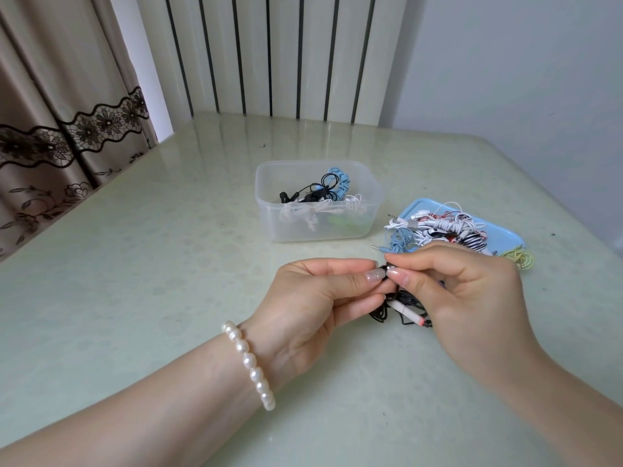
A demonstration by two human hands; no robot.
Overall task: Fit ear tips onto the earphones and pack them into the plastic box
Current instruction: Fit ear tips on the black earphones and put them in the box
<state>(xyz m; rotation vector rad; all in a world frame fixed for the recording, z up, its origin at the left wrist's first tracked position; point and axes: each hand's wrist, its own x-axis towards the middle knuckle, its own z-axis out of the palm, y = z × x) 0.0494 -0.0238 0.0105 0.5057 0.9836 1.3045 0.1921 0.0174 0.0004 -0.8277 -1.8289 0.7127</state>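
Pale green and glossy, the table (135,264) filled most of our view, with a ribbed white panel (269,55) and a lace-trimmed curtain (67,123) behind it. Near the middle we held a black earphone (387,268) just above the table, our left hand (313,298) and right hand (465,298) meeting fingertip to fingertip. Both thumbs and forefingers pinched the small bud between them, the other fingers curled underneath; we could not tell whether a tip was on it. Its black cord (404,308), with a white section, hung tangled below our fingers onto the table. A pearl bracelet (249,362) circled our left wrist. Farther off stood the clear box (269,197), lid off, holding coiled black, white, blue and green earphones. Just right of it a blue tray (505,237) carried a heap of earphones (445,227), and a yellow cord (519,257) lay at its near corner.
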